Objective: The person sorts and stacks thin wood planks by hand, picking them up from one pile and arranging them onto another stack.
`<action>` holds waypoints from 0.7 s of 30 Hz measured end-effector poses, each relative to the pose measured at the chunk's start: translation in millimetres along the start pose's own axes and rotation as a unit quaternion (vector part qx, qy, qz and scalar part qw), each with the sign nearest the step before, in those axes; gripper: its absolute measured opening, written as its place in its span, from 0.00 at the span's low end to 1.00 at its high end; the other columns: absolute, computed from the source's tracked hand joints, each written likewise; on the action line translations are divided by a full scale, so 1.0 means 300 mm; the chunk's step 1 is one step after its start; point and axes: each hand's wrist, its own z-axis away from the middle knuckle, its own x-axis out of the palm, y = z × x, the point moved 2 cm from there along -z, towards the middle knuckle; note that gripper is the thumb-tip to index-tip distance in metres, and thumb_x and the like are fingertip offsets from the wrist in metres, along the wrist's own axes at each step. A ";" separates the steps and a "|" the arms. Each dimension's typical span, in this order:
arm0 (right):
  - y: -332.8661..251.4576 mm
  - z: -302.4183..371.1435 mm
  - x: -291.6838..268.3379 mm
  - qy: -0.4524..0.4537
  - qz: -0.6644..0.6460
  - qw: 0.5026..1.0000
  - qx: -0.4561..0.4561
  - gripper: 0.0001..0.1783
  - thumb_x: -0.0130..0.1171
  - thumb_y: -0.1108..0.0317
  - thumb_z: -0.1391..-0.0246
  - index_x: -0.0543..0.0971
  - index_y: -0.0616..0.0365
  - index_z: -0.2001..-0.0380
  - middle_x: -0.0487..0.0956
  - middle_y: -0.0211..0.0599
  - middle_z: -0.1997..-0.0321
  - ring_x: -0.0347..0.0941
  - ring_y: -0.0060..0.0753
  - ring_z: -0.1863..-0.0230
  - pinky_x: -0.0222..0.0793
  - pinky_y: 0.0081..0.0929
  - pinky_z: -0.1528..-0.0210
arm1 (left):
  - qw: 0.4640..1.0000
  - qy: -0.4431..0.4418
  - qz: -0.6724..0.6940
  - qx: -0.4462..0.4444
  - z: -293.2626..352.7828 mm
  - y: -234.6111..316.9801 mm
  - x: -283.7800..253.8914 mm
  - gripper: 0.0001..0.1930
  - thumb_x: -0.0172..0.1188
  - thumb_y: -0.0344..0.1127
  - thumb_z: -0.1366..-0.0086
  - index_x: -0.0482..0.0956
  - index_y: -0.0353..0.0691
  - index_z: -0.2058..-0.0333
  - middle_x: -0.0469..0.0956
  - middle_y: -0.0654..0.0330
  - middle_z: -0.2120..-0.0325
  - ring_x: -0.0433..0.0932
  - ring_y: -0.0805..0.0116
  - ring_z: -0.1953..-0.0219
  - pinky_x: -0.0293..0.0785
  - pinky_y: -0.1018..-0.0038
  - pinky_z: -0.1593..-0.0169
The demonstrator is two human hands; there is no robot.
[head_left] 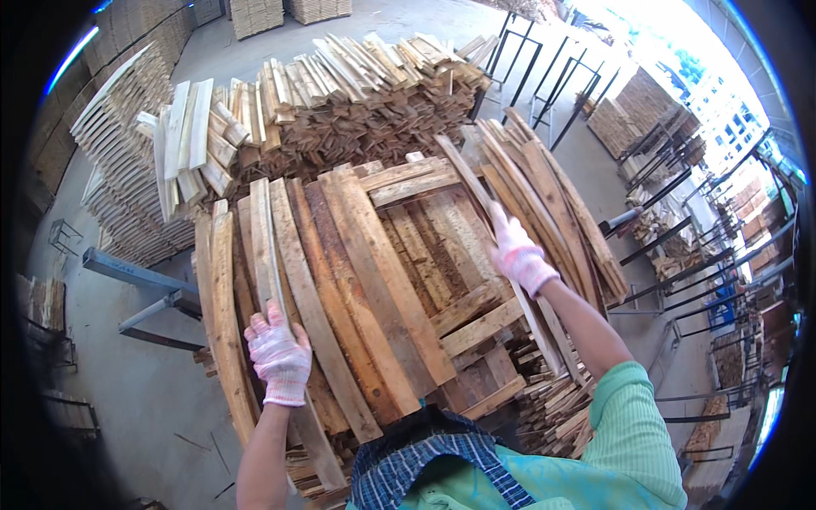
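Observation:
Both my hands wear pinkish-white knit gloves. My left hand [279, 357] lies on a narrow plank [265, 242] at the left of the stack, fingers spread over it and thumb apart. Farther out on the right, my right hand [520, 255] has its fingers closed over a thin plank [463, 170] that leans along a gap in the top layer. Between the hands several rough boards [344, 272] lie side by side, lengthwise. Lower boards [425, 246] and crosspieces [484, 330] show in the gap. My right fingers' undersides are hidden.
Behind the stack stands a large heap of loose slats [340, 102]. A tall pile of stacked boards [127, 119] rises at the far left. A blue-grey metal beam [136, 274] sticks out beside the stack's left side. Black metal frames [561, 85] stand at the right.

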 end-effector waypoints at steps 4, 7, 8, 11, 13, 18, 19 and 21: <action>-0.211 -0.171 0.055 -0.074 -0.129 0.989 -0.008 0.40 0.53 0.55 0.39 0.52 0.46 0.27 0.75 0.59 0.51 0.77 0.56 0.54 0.75 0.52 0.48 | 1.000 -0.010 0.016 0.010 -0.016 0.032 -0.004 0.30 0.64 0.40 0.41 0.68 0.39 0.40 0.71 0.44 0.53 0.73 0.45 0.53 0.77 0.54 0.55; -0.381 -0.221 0.191 -0.018 -0.142 0.989 0.026 0.39 0.47 0.45 0.36 0.53 0.47 0.27 0.79 0.63 0.53 0.78 0.57 0.46 0.74 0.52 0.46 | 1.000 0.004 0.020 0.020 -0.017 0.044 -0.005 0.31 0.64 0.41 0.41 0.68 0.39 0.40 0.70 0.44 0.52 0.73 0.44 0.52 0.77 0.54 0.54; -0.402 -0.259 0.266 -0.062 -0.168 0.984 0.013 0.40 0.46 0.44 0.35 0.51 0.46 0.26 0.74 0.68 0.43 0.74 0.64 0.40 0.71 0.53 0.41 | 1.000 0.012 0.011 0.022 -0.015 0.052 0.011 0.31 0.64 0.41 0.41 0.68 0.39 0.40 0.70 0.43 0.51 0.72 0.43 0.51 0.76 0.53 0.51; -0.585 -0.103 0.223 -0.057 -0.146 0.988 -0.003 0.39 0.48 0.49 0.34 0.53 0.45 0.25 0.61 0.66 0.31 0.65 0.65 0.33 0.65 0.56 0.35 | 1.000 0.005 -0.008 -0.003 0.007 0.005 0.025 0.32 0.63 0.39 0.40 0.67 0.39 0.38 0.70 0.43 0.51 0.71 0.43 0.51 0.73 0.52 0.47; -0.536 -0.117 0.209 -0.078 -0.150 0.985 -0.020 0.40 0.48 0.49 0.35 0.51 0.45 0.24 0.60 0.68 0.31 0.65 0.67 0.33 0.65 0.55 0.35 | 1.000 -0.007 0.021 0.008 -0.003 0.029 0.019 0.31 0.62 0.37 0.40 0.66 0.37 0.38 0.69 0.43 0.51 0.71 0.43 0.51 0.72 0.53 0.48; -0.306 -0.146 -0.027 -0.101 -0.111 0.978 -0.142 0.35 0.53 0.46 0.40 0.67 0.50 0.34 0.70 0.64 0.39 0.69 0.61 0.37 0.66 0.55 0.36 | 0.999 -0.032 0.026 -0.004 -0.005 0.006 -0.002 0.31 0.61 0.36 0.39 0.65 0.38 0.38 0.67 0.44 0.49 0.70 0.43 0.50 0.72 0.53 0.48; -0.234 -0.101 -0.129 -0.005 -0.026 0.996 -0.089 0.33 0.54 0.46 0.41 0.72 0.52 0.38 0.73 0.60 0.42 0.71 0.58 0.40 0.67 0.54 0.38 | 1.000 -0.011 0.014 0.001 0.002 -0.015 0.017 0.31 0.61 0.36 0.39 0.65 0.38 0.38 0.67 0.44 0.49 0.69 0.43 0.50 0.72 0.52 0.48; -0.022 -0.057 -0.287 0.120 0.147 0.982 0.004 0.37 0.60 0.43 0.43 0.69 0.52 0.37 0.73 0.50 0.41 0.69 0.52 0.38 0.65 0.61 0.38 | 1.000 -0.027 0.015 -0.006 0.005 0.002 0.001 0.31 0.61 0.37 0.39 0.64 0.38 0.37 0.67 0.44 0.49 0.69 0.43 0.49 0.72 0.52 0.47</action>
